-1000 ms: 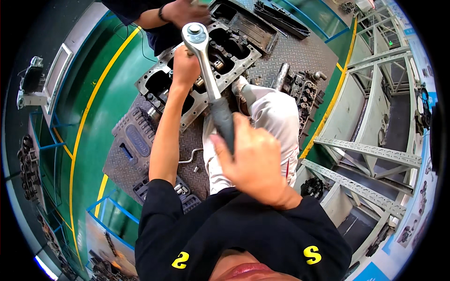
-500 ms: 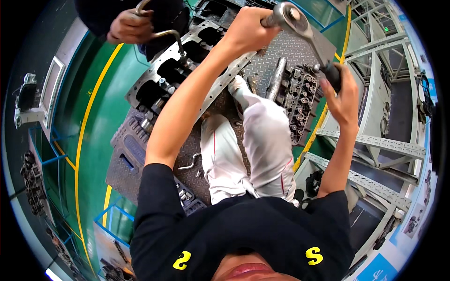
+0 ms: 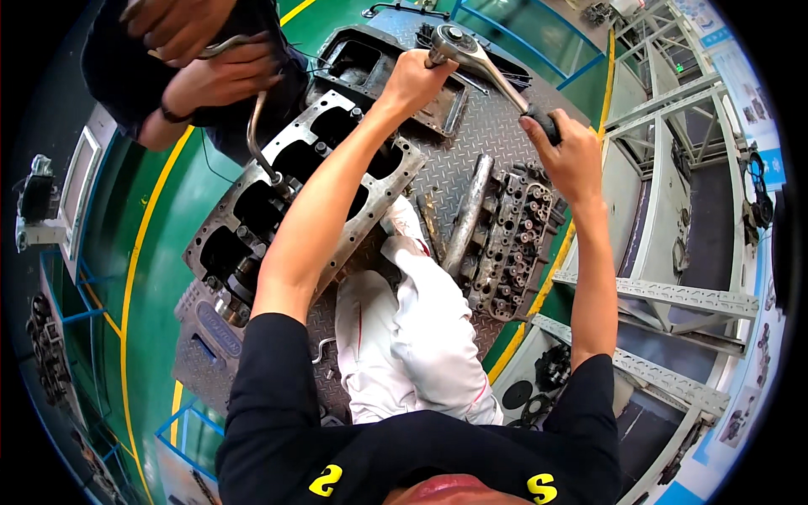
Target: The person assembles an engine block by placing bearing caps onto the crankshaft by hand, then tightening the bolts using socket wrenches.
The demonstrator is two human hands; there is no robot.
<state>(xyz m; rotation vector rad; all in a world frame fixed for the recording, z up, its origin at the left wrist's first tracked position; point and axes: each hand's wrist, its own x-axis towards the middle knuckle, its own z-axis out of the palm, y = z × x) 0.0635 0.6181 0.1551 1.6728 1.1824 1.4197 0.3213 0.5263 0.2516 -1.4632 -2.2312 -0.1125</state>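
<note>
A large ratchet wrench (image 3: 498, 77) is raised in front of me, above the floor plate, spanning both hands. My left hand (image 3: 417, 82) is closed round the socket end just under its round head. Around the dark grip at the other end, my right hand (image 3: 568, 156) has its fingers wrapped. Below my left forearm lies an engine block (image 3: 402, 168) with open cylinder bores, partly hidden by that arm. Across the block, a co-worker's hands (image 3: 220, 80) hold a bent crank-shaped wrench (image 3: 254, 126), its lower end down on a bolt in the block.
A cylinder head (image 3: 513, 244) and a metal tube (image 3: 468, 215) lie right of my legs. Beyond the block rests an oil pan (image 3: 450, 114). A grey tool case (image 3: 206, 337) sits at left. White metal racks (image 3: 665, 295) stand along the right.
The view has shifted, and the block sits lower and further left in it. Both my hands still hold the ratchet wrench, its handle now nearer level. The co-worker's second hand has come into view.
</note>
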